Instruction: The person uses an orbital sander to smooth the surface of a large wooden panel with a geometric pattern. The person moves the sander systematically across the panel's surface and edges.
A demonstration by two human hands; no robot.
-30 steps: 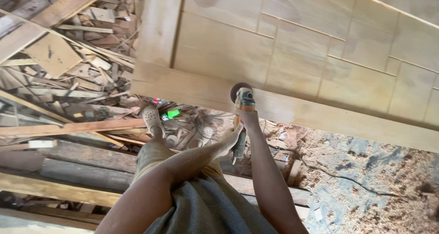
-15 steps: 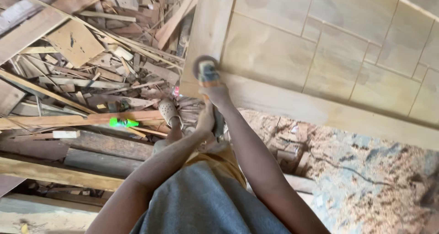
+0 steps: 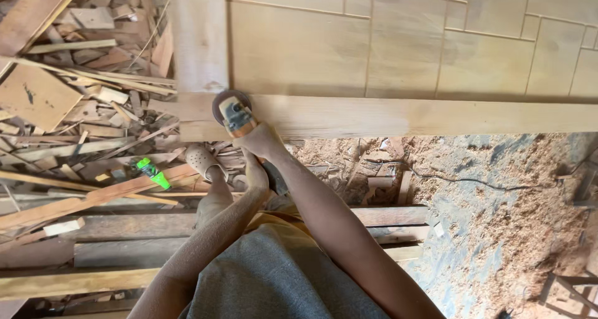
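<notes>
Both hands, the right hand (image 3: 261, 141) and left hand (image 3: 255, 176), gripped the orange-bodied angle grinder (image 3: 232, 113), sanding the pale wooden door's bottom rail (image 3: 405, 116); continuing probably called for steady passes along it.

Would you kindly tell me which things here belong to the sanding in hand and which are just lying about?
In use:
- angle grinder, disc against the wood
- right hand gripping its front
- left hand behind, at its rear
- panelled wooden door, being sanded

Lying about:
- offcut pile
- green object
- cable across the sawdust
- planks below
</notes>
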